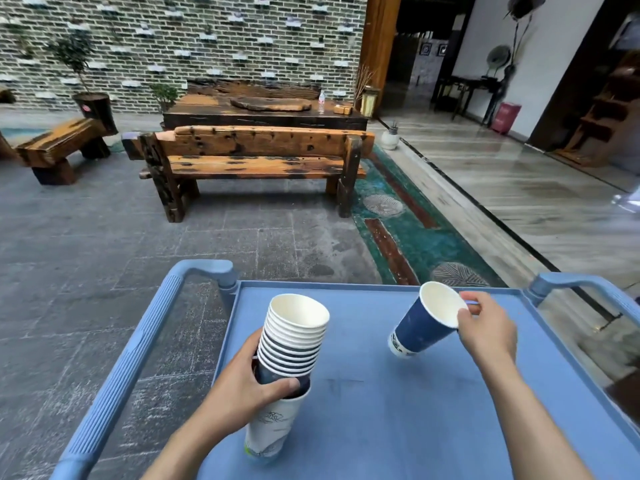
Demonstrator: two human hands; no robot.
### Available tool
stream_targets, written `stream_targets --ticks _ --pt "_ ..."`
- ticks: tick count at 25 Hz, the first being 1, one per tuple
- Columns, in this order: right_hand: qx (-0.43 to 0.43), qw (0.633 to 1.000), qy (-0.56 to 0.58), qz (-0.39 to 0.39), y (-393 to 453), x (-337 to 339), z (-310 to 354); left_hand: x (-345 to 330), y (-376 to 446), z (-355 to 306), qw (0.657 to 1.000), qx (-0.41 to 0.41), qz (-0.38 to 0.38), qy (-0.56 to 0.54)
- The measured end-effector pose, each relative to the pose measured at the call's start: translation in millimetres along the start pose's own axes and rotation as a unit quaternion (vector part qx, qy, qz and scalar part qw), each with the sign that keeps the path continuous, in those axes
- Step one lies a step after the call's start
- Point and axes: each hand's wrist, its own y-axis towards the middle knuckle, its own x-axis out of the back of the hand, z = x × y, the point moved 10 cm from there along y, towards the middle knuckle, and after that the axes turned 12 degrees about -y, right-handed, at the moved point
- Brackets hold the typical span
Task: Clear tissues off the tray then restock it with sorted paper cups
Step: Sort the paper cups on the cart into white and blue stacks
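A blue tray (398, 403) on a cart fills the lower part of the head view. My left hand (242, 386) grips a tall stack of nested paper cups (291, 344), tilted, its white bottom cup resting near the tray's left edge. My right hand (485, 327) pinches the rim of a single dark blue paper cup (424, 322), held tilted above the tray's right half with its white base pointing down-left. No tissues are visible on the tray.
The cart has blue handles at left (138, 358) and right (581, 282). Beyond it lie a stone floor, a wooden bench (256, 157), a dark wooden table (266, 112), a stool (59, 143) and a brick wall.
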Motion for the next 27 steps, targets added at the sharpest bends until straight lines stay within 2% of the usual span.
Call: stream_targets --ticks 4,11,14,16,17,18,20,21,22,24,27 --pt "-0.034 0.998 -0.058 0.022 -11.4 -33.8 -31.0 -1.5 -3.4 3.3 1.000 0.018 -0.009 -0.016" --pt "-0.009 0.994 -0.106 0.027 -19.0 -37.2 -24.8 2.4 -8.3 1.8 1.000 0.028 -0.005 -0.007" --pt "-0.019 0.991 -0.120 -0.048 -24.9 -3.6 -11.6 -3.1 -8.3 -2.9 1.000 0.023 0.013 0.000" --pt "0.017 0.996 -0.035 -0.084 -34.1 14.7 17.1 -8.5 -7.8 -6.2 0.999 0.023 0.026 0.002" --pt "0.037 0.997 0.040 -0.053 -38.3 13.1 34.5 -13.6 -7.4 -8.3 0.999 0.024 0.040 0.002" --pt "0.051 0.991 0.117 0.025 -45.7 1.0 54.3 -20.2 -7.2 -10.9 0.998 0.025 0.059 0.002" --pt "0.071 0.942 0.211 0.253 -81.0 -41.6 96.1 -30.8 -7.3 -17.7 0.996 0.024 0.089 0.004" --pt "0.075 0.910 0.216 0.345 -102.0 -60.6 109.1 -34.7 -7.4 -21.3 0.995 0.021 0.096 0.002" --pt "0.080 0.886 0.214 0.403 -118.3 -73.6 117.2 -37.0 -7.8 -24.7 0.995 0.016 0.099 0.000" --pt "0.089 0.864 0.228 0.440 -130.8 -86.2 124.6 -37.7 -8.8 -29.1 0.995 0.010 0.099 -0.002" --pt "0.098 0.855 0.230 0.454 -129.2 -93.6 124.3 -33.7 -12.3 -30.1 0.995 0.006 0.098 0.002"
